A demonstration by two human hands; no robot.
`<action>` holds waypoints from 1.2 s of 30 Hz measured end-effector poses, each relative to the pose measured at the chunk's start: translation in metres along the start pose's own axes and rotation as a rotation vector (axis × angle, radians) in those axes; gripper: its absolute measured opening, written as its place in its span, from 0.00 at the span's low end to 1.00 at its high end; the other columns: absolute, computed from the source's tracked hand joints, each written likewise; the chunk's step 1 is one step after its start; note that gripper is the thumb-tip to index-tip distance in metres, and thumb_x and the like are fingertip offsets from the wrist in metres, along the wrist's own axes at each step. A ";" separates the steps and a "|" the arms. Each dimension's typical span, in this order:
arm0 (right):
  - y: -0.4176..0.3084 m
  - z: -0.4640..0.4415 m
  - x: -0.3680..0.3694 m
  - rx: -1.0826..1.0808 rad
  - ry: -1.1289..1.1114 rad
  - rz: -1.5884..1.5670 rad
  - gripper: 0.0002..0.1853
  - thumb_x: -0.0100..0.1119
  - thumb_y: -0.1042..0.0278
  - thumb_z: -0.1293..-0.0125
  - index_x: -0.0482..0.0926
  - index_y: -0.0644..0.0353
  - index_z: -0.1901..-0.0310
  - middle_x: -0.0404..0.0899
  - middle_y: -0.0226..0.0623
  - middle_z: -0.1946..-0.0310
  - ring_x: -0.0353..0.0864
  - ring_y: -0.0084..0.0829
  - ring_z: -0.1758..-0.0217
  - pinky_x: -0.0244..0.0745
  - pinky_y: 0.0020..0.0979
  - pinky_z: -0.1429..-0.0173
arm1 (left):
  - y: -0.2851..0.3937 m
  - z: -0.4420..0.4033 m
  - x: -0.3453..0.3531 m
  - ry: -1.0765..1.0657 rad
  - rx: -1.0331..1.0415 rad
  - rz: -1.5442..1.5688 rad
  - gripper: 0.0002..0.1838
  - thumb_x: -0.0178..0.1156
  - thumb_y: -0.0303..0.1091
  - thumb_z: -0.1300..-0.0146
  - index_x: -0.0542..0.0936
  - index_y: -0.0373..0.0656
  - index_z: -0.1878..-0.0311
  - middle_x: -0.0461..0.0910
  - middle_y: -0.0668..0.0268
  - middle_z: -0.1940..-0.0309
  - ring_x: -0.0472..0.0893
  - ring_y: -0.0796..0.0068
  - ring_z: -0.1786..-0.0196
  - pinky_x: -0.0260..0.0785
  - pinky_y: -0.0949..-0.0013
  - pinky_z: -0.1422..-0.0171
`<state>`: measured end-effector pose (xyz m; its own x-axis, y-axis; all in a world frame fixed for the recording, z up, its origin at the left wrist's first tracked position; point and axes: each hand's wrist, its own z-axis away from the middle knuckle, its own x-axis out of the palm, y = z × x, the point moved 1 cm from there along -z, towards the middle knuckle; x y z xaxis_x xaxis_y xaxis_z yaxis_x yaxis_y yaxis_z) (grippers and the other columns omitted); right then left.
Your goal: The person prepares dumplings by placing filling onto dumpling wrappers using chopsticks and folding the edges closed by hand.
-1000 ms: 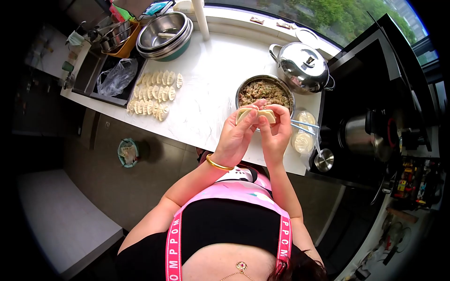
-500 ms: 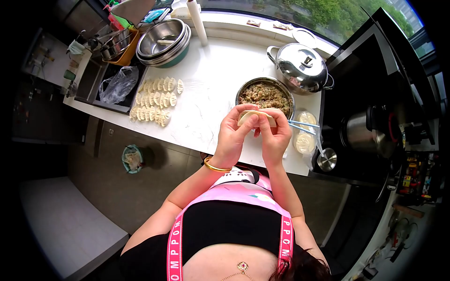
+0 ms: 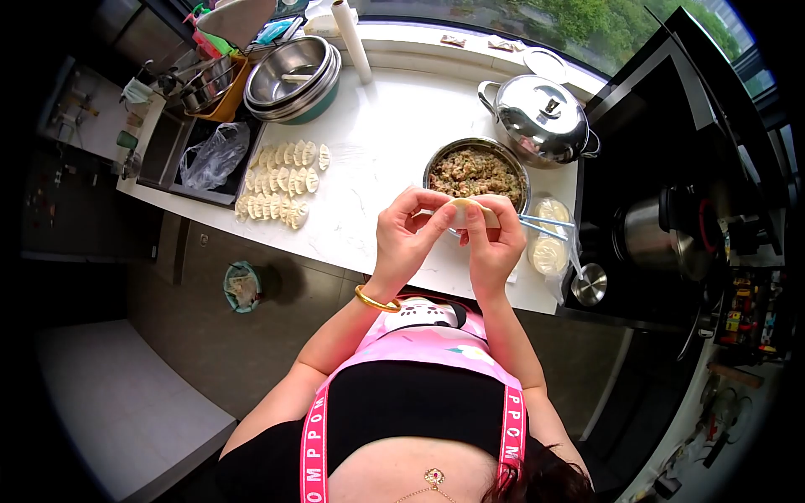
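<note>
A white marbled table (image 3: pixel 360 130) beneath a window (image 3: pixel 579 25) carries three rows of pale pleated dumplings (image 3: pixel 277 182) toward its left. Before a round steel bowl (image 3: pixel 527 180) of brownish minced filling (image 3: pixel 474 170), the left hand (image 3: pixel 404 241) and right hand (image 3: pixel 495 247) each have their grip closed on a pale folded dough wrapper (image 3: pixel 460 219), thumbs pressed against it. Light-blue chopsticks (image 3: pixel 549 225) show just right of the hands.
</note>
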<state>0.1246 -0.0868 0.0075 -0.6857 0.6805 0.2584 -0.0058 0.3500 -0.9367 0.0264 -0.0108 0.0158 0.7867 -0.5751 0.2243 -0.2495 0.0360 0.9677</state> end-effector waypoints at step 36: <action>-0.022 -0.002 -0.004 -0.043 -0.111 -0.049 0.08 0.63 0.73 0.37 0.79 0.67 0.60 0.75 0.38 0.57 0.78 0.22 0.62 0.76 0.18 0.71 | 0.018 0.000 0.005 -0.011 0.227 -0.136 0.05 0.61 0.19 0.40 0.79 0.36 0.61 0.77 0.64 0.62 0.80 0.77 0.60 0.80 0.77 0.61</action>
<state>0.1287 -0.0958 0.0278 -0.7620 0.5869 0.2737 -0.0121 0.4097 -0.9121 0.0258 -0.0133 0.0346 0.8159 -0.5709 0.0914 -0.2628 -0.2255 0.9381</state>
